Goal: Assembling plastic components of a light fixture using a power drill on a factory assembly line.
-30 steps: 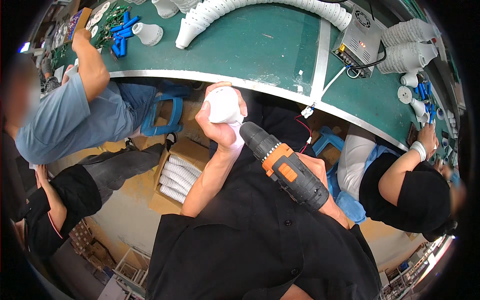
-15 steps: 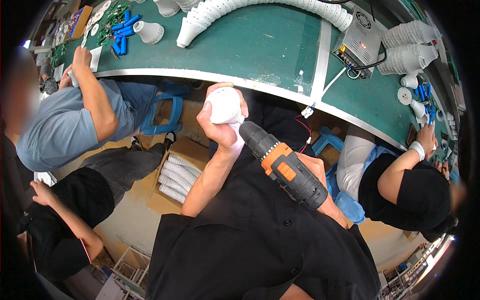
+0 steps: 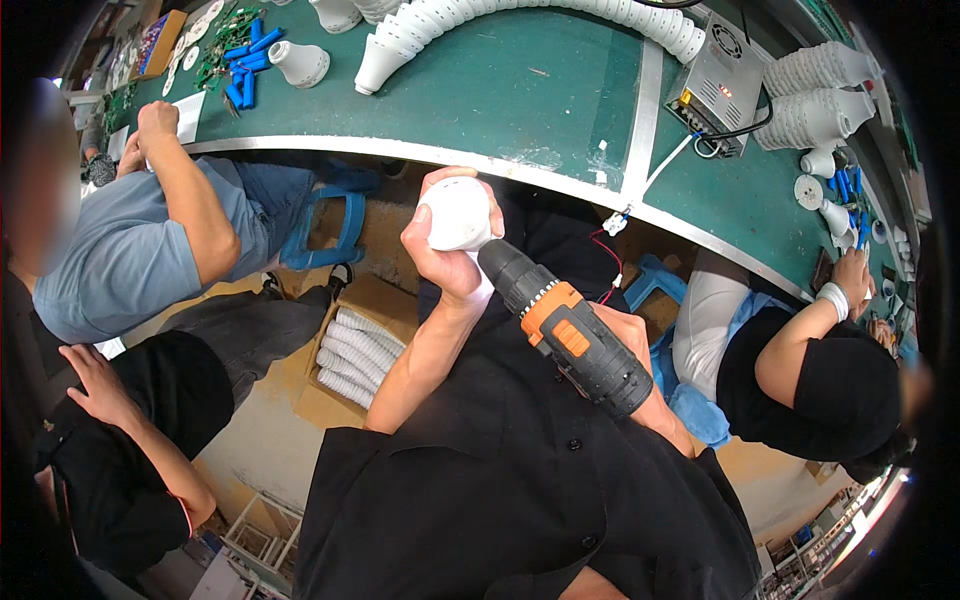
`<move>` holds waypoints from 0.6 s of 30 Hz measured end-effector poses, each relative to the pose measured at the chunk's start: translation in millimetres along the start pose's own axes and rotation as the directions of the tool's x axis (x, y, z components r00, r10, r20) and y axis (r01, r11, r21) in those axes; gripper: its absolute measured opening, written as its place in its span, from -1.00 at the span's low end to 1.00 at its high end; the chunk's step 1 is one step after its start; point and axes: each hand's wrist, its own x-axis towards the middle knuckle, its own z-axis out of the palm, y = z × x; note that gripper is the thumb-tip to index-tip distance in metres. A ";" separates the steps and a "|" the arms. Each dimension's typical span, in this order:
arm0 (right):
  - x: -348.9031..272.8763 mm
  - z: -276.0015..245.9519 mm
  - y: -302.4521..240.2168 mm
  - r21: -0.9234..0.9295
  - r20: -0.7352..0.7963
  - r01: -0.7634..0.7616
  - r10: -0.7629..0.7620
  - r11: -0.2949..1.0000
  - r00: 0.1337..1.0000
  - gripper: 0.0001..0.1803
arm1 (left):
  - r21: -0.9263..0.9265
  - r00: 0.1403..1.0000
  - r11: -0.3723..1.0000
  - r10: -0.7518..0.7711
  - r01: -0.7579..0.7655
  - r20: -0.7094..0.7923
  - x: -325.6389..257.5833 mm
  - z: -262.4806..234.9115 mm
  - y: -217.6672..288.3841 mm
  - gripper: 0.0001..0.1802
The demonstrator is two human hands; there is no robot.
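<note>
My left hand grips a white bulb-shaped plastic housing, held up in front of my chest just below the edge of the green workbench. My right hand holds a black and orange cordless drill. The drill's nose points up and left and meets the housing at its lower right side. Most of my right hand is hidden behind the drill body.
A long curved row of stacked white housings lies on the bench, with a grey power supply to the right. One person in blue sits at left, another in black at right. A cardboard box of white parts stands below.
The person in blue at left has shifted an arm along the bench edge. My hands, the housing and the drill stay nearly where they were.
</note>
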 end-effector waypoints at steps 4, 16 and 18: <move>0.2 -0.9 -0.4 0.013 0.000 0.001 -0.001 1.000 1.000 -0.75 | 0.001 1.000 1.000 -0.006 0.006 0.006 -0.2 -0.1 -0.3 -0.38; -4.3 -1.2 -1.4 0.013 0.001 -0.006 0.006 1.000 1.000 -0.74 | 0.020 0.998 1.000 -0.014 0.015 -0.060 0.3 7.0 3.2 -0.37; -5.5 -1.7 -1.1 0.005 -0.005 -0.004 0.004 1.000 1.000 -0.75 | 0.014 0.999 1.000 -0.007 0.007 -0.050 2.0 5.7 2.2 -0.37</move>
